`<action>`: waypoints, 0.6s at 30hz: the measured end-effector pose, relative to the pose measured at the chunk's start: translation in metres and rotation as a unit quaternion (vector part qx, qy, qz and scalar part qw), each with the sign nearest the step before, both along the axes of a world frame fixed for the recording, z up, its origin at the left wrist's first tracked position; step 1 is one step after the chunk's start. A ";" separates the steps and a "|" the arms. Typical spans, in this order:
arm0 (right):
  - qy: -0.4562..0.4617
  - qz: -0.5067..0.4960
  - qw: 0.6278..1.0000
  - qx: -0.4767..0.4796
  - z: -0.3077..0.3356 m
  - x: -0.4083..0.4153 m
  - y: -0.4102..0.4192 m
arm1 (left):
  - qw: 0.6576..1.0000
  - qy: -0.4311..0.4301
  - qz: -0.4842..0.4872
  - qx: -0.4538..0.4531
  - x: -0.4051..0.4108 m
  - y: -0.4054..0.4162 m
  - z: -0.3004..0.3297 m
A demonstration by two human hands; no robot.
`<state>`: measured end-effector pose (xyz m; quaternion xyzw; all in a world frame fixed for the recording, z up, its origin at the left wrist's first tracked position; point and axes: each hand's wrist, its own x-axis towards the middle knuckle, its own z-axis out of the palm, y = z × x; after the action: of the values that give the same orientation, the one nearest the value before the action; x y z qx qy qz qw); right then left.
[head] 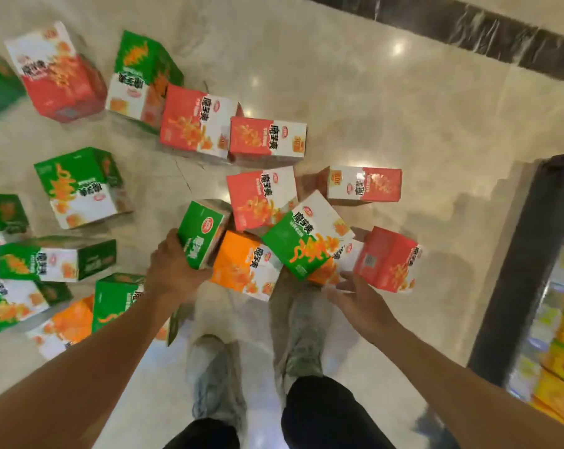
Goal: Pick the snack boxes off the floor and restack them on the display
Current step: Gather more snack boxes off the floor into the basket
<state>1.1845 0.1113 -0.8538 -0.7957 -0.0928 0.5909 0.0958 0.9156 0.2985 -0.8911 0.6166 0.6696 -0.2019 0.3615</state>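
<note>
Many snack boxes lie scattered on the floor (387, 102) around the orange box (241, 265), where the left hand (173, 270) grips a green box (202, 234) beside it to lift, while the right hand (358, 303) spreads open, probably reaching for the tilted green-and-white box (303, 241).

Bright indoor overhead light, small white glare spots reflected on the glossy floor (387, 102), soft shadows lay beneath the boxes (267, 140), motion blur smeared the left edge, wide-angle bending showed toward the corners.
</note>
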 end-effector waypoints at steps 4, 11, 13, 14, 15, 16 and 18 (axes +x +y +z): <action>-0.009 -0.049 0.999 0.005 -0.030 0.000 0.013 | 0.999 -0.018 0.013 0.036 -0.006 -0.003 -0.025; 0.000 -0.119 0.993 0.004 -0.019 0.003 0.035 | 0.994 -0.064 0.043 0.075 -0.001 0.016 0.025; -0.003 -0.145 0.989 0.012 -0.014 0.005 0.042 | 0.987 -0.112 0.102 0.055 0.002 0.019 0.044; -0.009 -0.164 0.986 0.021 -0.013 0.006 0.047 | 0.982 -0.136 0.123 0.052 0.002 0.021 0.049; -0.016 -0.178 0.984 0.029 -0.016 0.008 0.050 | 0.979 -0.152 0.129 0.053 0.001 0.021 0.051; -0.020 -0.199 0.979 0.036 -0.017 0.007 0.055 | 0.976 -0.164 0.131 0.055 0.001 0.021 0.051; -0.018 -0.240 0.969 0.049 -0.027 0.006 0.063 | 0.974 -0.169 0.139 0.059 0.000 0.019 0.043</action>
<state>1.1900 0.1740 -0.8807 -0.7997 0.0702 0.5306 0.2721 0.9153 0.3176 -0.8483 0.5632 0.6886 -0.0027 0.4568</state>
